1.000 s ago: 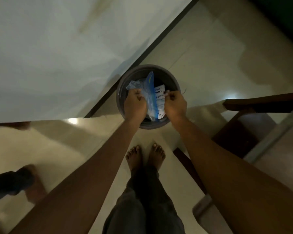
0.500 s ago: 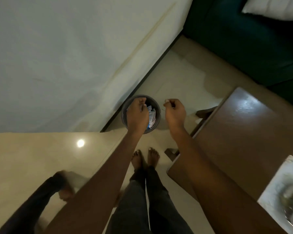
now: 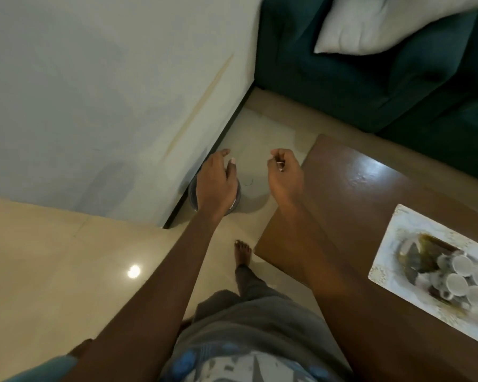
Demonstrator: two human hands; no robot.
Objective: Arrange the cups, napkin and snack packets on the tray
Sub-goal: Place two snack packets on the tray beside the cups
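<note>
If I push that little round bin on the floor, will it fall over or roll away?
The bin probably slides rather than rolls, since it stands upright on smooth, shiny floor. It looks small, so it is likely light and might tip if shoved near its rim. The wall beside it would stop it that way.

I see the tray (image 3: 392, 238) lying flat on the brown table at frame right: white, rectangular, speckled rim. Clustered on it are the cups (image 3: 462, 274), upright, round pale tops, touching. Darker items beside them are too blurred to identify.
</note>
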